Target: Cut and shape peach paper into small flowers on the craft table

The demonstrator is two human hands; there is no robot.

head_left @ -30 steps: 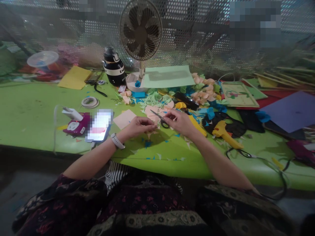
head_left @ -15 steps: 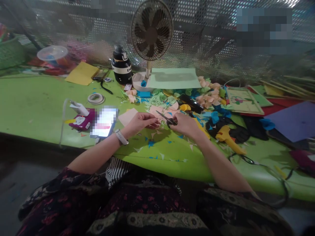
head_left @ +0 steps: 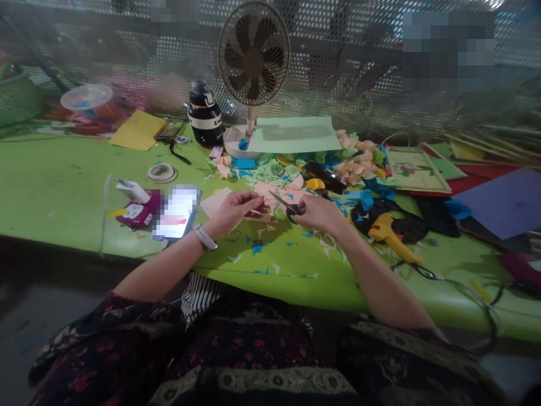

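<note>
My right hand (head_left: 318,214) is closed round the handles of a pair of scissors (head_left: 291,210), whose blades point left toward my other hand. With thumb and fingers pinched, my left hand (head_left: 236,211) holds a small piece of pale paper (head_left: 255,212), partly hidden by the fingers. A gap lies between the blade tips and the left fingertips. Under and behind the hands are pink paper sheets (head_left: 216,201) and a heap of green paper cuttings (head_left: 279,168). Small blue and pale scraps (head_left: 257,248) are scattered on the green table (head_left: 236,282) in front.
A phone (head_left: 176,212), a purple extension block (head_left: 141,211) and a tape roll (head_left: 162,172) lie left. Behind stand a black bottle (head_left: 204,115) and a fan (head_left: 253,56). To the right are a yellow glue gun (head_left: 393,238), a framed picture (head_left: 416,169) and purple paper (head_left: 507,203).
My left hand has shifted slightly left, away from the scissors, with the pale paper still pinched. The right hand keeps the scissors in nearly the same place. The view has shifted slightly.
</note>
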